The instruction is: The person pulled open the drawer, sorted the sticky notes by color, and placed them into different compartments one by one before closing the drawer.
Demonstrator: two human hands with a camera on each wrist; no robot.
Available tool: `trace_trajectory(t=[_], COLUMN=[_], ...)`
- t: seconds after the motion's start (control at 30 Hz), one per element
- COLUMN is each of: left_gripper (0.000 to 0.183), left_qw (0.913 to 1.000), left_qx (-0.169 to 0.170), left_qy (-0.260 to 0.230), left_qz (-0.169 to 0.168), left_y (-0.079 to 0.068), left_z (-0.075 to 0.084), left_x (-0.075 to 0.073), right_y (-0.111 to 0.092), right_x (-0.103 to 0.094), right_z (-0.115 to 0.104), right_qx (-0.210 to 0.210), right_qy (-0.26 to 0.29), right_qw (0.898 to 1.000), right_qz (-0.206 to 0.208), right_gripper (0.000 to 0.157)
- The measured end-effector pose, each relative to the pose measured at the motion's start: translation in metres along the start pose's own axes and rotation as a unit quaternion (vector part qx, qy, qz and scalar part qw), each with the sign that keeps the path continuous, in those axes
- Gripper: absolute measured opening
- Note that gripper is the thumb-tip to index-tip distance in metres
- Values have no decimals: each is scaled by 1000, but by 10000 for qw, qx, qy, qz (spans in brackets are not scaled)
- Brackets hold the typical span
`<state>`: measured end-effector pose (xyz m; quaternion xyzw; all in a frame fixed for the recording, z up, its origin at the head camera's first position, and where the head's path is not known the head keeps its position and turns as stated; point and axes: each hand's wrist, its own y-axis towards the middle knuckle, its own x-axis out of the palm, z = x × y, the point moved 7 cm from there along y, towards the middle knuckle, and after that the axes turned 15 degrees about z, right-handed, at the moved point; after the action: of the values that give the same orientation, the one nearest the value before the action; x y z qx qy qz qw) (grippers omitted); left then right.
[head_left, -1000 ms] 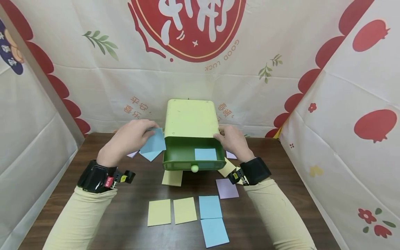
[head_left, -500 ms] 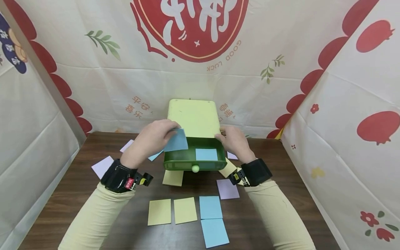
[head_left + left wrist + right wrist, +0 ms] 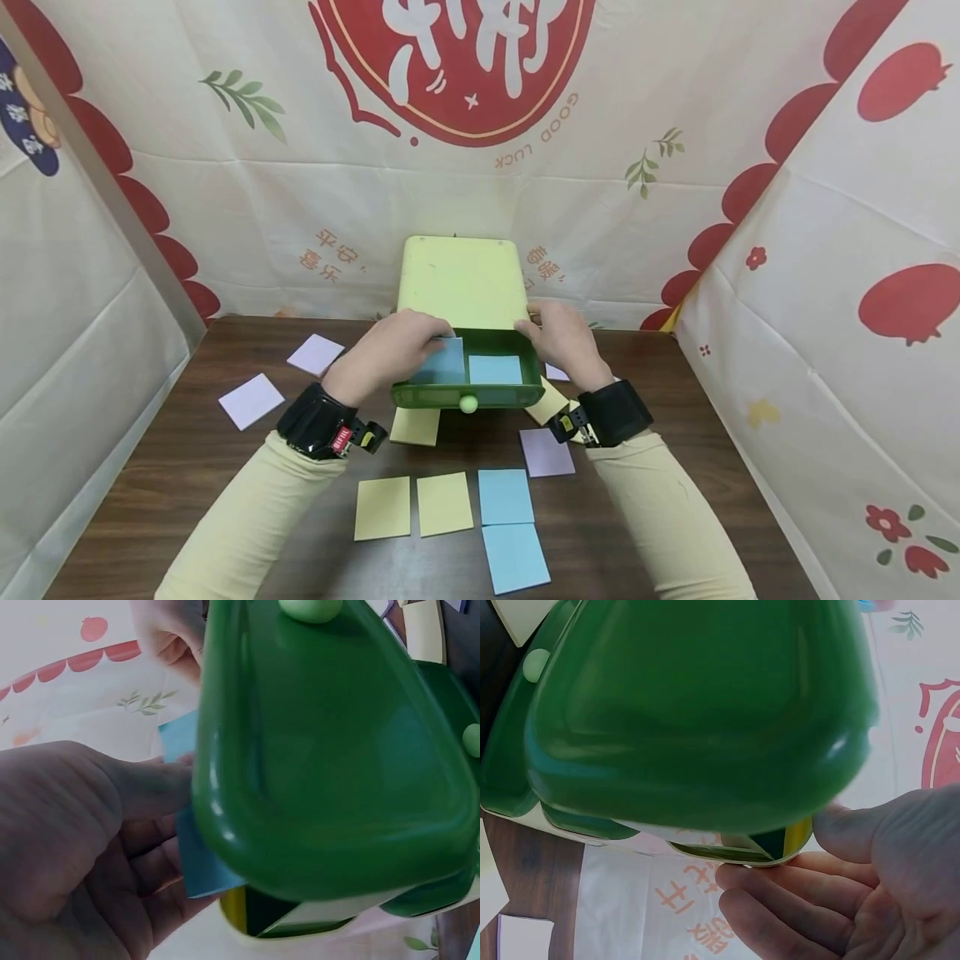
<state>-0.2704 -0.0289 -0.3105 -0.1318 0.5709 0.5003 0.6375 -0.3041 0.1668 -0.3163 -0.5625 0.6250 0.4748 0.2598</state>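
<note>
The glossy green drawer with a round knob stands open from its pale yellow-green box, a flat blue paper note in its right half. Inside its left half, the left hand pinches a second blue paper note. The right hand grips the box just behind the drawer's right end. Before the drawer, square yellow notes lie on the dark wood-grain table; printed white cloth hangs behind.

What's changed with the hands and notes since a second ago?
The left hand, pinching a blue note, has moved rightward and down, carrying it from beside the cabinet into the open green drawer, left of another blue note. Two purple notes, mostly hidden before, now show. Nothing was let go. The right hand still touches the cabinet's right side, and the drawer stays open.
</note>
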Motion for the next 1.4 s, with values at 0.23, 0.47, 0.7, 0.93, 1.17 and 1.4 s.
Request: trace_trajectory(t=[0.23, 0.47, 0.7, 0.93, 1.17, 1.4], left_gripper=[20, 21, 28, 29, 30, 34], left_qw=[9987, 9961, 9936, 9947, 9944, 9945], left_qx=[-265, -505, -719, -550, -514, -460], left_qy=[9, 234, 449, 388, 511, 604], left_qz=[-432, -687, -751, -779, -767, -718], left_y=[-1, 1, 0, 0, 1, 1], left_z=[-4, -8, -12, -11, -10, -8], left_x=[12, 22, 27, 32, 33, 34], right_y=[0, 0, -1, -1, -1, -1], right_x=[-1, 0, 0, 0, -1, 0], right_z=[1, 1, 0, 0, 0, 2], right_qx=[17, 55, 45, 50, -6, 13], right_qy=[-11, -30, -5, 10, 17, 56], right_qw=[10000, 10000, 10000, 9999, 10000, 9999], right_qz=[15, 64, 85, 89, 97, 111], right_gripper=[18, 21, 23, 26, 26, 25])
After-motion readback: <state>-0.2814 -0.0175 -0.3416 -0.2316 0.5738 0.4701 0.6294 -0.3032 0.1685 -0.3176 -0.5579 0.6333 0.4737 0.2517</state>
